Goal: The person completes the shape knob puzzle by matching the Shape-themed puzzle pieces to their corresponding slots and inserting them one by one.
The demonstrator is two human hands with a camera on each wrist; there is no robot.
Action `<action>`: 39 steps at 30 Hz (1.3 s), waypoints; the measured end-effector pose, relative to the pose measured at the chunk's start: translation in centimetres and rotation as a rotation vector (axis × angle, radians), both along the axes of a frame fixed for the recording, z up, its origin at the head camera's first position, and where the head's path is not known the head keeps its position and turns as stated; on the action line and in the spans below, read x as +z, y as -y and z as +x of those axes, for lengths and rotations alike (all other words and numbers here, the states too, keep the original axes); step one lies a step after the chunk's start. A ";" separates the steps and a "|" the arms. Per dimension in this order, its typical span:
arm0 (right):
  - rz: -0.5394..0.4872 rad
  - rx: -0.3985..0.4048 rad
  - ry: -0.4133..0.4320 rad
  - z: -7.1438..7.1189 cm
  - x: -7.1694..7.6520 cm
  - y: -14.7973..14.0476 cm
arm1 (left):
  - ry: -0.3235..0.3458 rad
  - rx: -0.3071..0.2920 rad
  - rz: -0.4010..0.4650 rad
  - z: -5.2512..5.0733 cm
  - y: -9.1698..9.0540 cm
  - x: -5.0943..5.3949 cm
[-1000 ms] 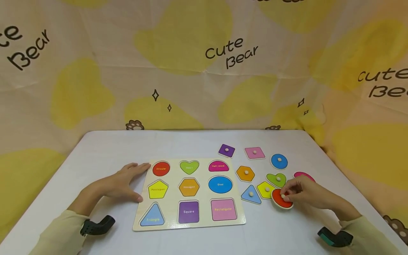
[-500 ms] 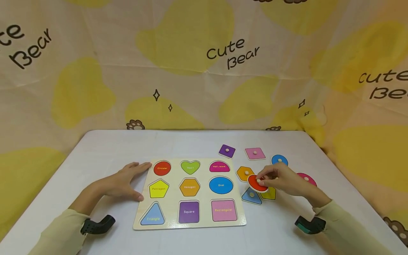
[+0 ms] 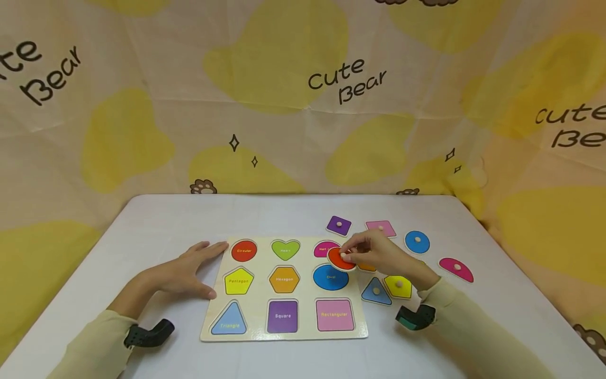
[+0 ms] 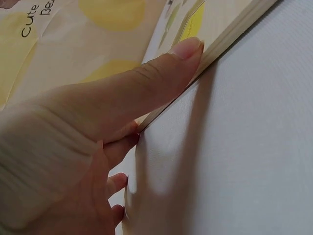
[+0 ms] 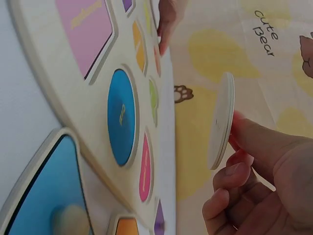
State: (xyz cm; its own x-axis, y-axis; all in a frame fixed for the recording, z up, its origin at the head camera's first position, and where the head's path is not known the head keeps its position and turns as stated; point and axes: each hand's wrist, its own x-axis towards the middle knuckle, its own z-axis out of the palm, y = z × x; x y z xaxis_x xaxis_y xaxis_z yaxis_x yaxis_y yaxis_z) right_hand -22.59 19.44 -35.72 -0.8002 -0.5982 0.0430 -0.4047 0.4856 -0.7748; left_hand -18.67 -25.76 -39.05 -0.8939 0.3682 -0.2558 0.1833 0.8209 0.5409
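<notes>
A wooden shape puzzle board (image 3: 258,316) lies on the white table, its coloured recesses labelled with shape names. My left hand (image 3: 182,276) rests at the board's left edge, thumb and a fingertip touching it, fingers spread. Over the board's right side, my right hand (image 3: 381,256) pinches a red round puzzle piece (image 3: 336,259) by its small knob. The piece is held tilted above the board and partly covers the half round and oval recesses. In the right wrist view the pale underside of that red piece (image 5: 222,122) is seen nearly edge-on, apart from the board.
Right of the board lie loose knobbed pieces: purple square (image 3: 339,225), pink rectangle (image 3: 385,227), blue oval (image 3: 416,241), magenta half round (image 3: 456,269), yellow pentagon (image 3: 399,287) and blue triangle (image 3: 376,291). An orange piece (image 3: 366,266) is partly hidden by my right hand. A patterned cloth (image 3: 284,131) hangs behind.
My right hand has lifted the red round piece from among the loose pieces and carried it left over the board's right side. The left hand stays at the board's edge.
</notes>
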 end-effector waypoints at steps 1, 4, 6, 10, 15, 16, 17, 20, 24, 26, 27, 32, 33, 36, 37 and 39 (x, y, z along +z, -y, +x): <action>-0.006 0.007 -0.010 -0.1 -0.1 0.4 | 0.005 0.000 -0.001 0.0 0.0 0.1; -0.017 0.023 -0.029 -0.4 -0.4 1.4 | 0.016 -0.002 -0.006 0.1 -0.1 0.2; -0.021 0.027 -0.033 -0.5 -0.5 2.1 | 0.019 -0.004 -0.013 0.2 -0.1 0.3; -0.033 0.018 -0.013 -0.6 -0.4 3.3 | 0.019 -0.005 -0.016 0.2 0.1 0.3; -0.061 0.018 0.008 -1.0 -0.3 5.2 | 0.022 0.000 -0.013 0.3 0.4 0.3; -0.064 0.020 0.007 -1.0 -0.3 5.6 | 0.023 0.002 -0.013 0.4 0.5 0.3; -0.069 0.019 0.007 -1.1 -0.3 6.0 | 0.021 0.003 -0.018 0.4 0.5 0.3; -0.084 0.024 -0.004 -1.2 -0.2 7.1 | 0.015 0.005 -0.027 0.4 0.7 0.3; -0.108 0.042 -0.017 -1.3 -0.2 8.4 | 0.009 0.008 -0.035 0.5 0.7 0.5; -0.114 0.044 -0.013 -1.3 0.0 9.0 | 0.011 0.008 -0.034 0.5 0.6 0.5; -0.118 0.045 -0.011 -1.3 0.1 9.3 | 0.010 0.006 -0.034 0.4 0.6 0.5; -0.120 0.025 -0.011 -1.7 0.3 10.4 | 0.002 -0.003 -0.035 0.0 0.1 0.3; -0.120 0.021 -0.010 -1.8 0.3 10.7 | 0.000 -0.005 -0.034 -0.1 0.0 0.3; -0.133 0.018 -0.008 -2.0 0.2 11.5 | 0.000 -0.007 -0.033 -0.2 -0.2 0.3; -0.139 0.020 -0.007 -2.1 0.1 11.8 | 0.003 -0.006 -0.032 -0.2 -0.2 0.4; -0.149 0.025 -0.010 -2.2 -0.1 12.4 | 0.008 -0.003 -0.036 -0.1 -0.2 0.4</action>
State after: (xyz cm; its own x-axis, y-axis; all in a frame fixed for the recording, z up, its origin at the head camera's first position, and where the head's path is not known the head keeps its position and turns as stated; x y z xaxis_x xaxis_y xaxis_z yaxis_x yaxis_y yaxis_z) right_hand -24.84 7.00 -35.80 -0.7844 -0.6042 0.1404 -0.4231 0.3556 -0.8334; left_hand -18.74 -25.60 -38.62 -0.8907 0.3609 -0.2763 0.1813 0.8395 0.5121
